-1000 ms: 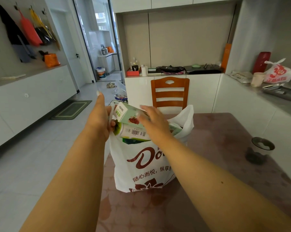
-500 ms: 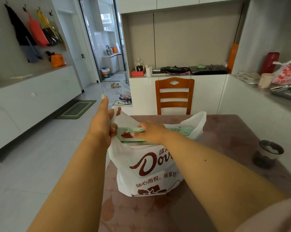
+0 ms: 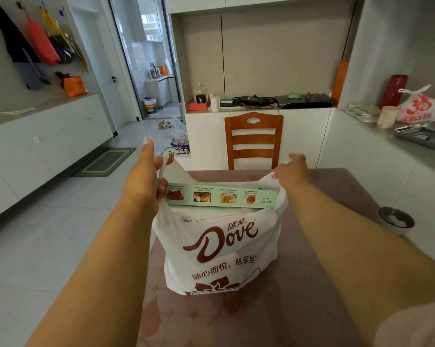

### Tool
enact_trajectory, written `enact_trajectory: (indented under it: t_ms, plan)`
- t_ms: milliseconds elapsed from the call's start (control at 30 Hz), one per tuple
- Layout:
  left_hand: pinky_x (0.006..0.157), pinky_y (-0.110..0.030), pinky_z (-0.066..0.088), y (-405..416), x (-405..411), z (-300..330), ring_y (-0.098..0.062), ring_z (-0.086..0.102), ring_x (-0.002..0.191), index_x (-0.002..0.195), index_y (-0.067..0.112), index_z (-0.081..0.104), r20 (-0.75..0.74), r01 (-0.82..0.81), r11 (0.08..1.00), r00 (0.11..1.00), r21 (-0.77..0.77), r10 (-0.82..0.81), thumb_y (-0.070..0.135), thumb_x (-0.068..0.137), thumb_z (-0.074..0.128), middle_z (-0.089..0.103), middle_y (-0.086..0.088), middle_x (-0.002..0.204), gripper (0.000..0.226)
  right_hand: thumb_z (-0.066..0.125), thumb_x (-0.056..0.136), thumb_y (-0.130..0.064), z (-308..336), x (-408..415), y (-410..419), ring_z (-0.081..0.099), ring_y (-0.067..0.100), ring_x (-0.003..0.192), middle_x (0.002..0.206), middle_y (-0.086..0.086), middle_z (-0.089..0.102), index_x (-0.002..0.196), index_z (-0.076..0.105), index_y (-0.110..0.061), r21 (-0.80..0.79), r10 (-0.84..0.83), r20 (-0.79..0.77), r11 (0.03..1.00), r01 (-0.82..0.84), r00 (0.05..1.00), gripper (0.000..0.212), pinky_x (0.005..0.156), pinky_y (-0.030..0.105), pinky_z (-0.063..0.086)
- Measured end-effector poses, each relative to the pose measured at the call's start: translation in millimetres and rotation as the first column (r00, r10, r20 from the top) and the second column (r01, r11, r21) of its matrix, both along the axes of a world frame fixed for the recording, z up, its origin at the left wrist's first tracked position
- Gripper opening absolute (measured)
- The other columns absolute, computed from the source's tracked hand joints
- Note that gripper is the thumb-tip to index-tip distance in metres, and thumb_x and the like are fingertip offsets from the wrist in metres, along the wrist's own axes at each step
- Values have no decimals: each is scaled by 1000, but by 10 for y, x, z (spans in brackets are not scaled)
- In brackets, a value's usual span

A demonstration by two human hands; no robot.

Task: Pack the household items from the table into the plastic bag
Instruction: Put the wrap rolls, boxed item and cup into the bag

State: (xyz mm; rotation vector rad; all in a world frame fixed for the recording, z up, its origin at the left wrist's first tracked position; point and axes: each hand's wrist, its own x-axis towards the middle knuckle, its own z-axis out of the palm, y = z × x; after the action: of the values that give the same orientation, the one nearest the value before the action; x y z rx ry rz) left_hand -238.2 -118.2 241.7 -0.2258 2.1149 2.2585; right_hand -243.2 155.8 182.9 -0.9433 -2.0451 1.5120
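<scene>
**On the table, the box is in and both handles are up**

At the bag's right handle, the right hand [image 3: 290, 170] has let go of the green box [image 3: 222, 197] and now pinches plastic. The left hand [image 3: 146, 182] still grips the other handle. The box lies flat across the mouth of the white Dove bag [image 3: 219, 249] on the table [image 3: 324, 284], so packing looks nearly done.

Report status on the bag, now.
Left hand gripping left handle, right hand gripping right. White plastic Dove bag upright on table, long green box poking out. Nothing obstructing.
</scene>
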Motion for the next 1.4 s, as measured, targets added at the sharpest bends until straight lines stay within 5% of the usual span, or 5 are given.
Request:
enact_trajectory:
  t_ms: [433, 633, 733, 933, 1400]
  plan:
    - [38, -12, 43, 617, -73, 680, -2, 54, 32, 125, 17, 63, -210, 241, 954, 956, 175, -203, 60, 95, 33, 75, 3, 72, 60, 53, 93, -2, 1179, 140, -88, 54, 3, 79, 92, -4, 52, 135, 28, -17, 269, 249, -555, 957, -111, 794, 51, 59, 7, 45]
    - [35, -14, 43, 755, -51, 182, -3, 53, 28, 117, 18, 67, 40, 229, 963, 971, 143, -237, 64, 91, 38, 73, 0, 79, 60, 54, 94, -24, 607, 377, 79, 48, 10, 70, 110, 2, 60, 117, 50, -17, 380, 12, 108, 923, -53, 994, 24, 67, 24, 42]
    - [39, -13, 41, 723, -181, 130, -4, 49, 31, 113, 21, 71, 37, 209, 971, 976, 118, -215, 69, 88, 38, 69, -1, 83, 64, 61, 87, -33, 405, 416, -42, 52, 25, 104, 118, 7, 57, 115, 54, -18, 757, -248, 81, 645, 102, 965, 33, 92, 39, 43]
    - [43, -16, 45, 675, -275, 129, -7, 50, 35, 114, 23, 69, 59, 181, 978, 980, 103, -187, 69, 88, 36, 69, -3, 87, 62, 55, 92, -37, 76, 155, -522, 54, 18, 115, 129, 0, 57, 129, 51, -23, 500, 579, 246, 612, -613, 778, 39, 98, 36, 46]
    - [41, -17, 35, 685, -410, 139, -6, 35, 51, 117, 13, 67, 1, 201, 976, 980, 84, -201, 60, 87, 52, 52, 1, 83, 58, 32, 92, -62, -242, -36, -614, 39, 23, 133, 145, -1, 42, 139, 44, -31, 517, 493, 564, 415, -749, 662, 58, 113, 53, 26]
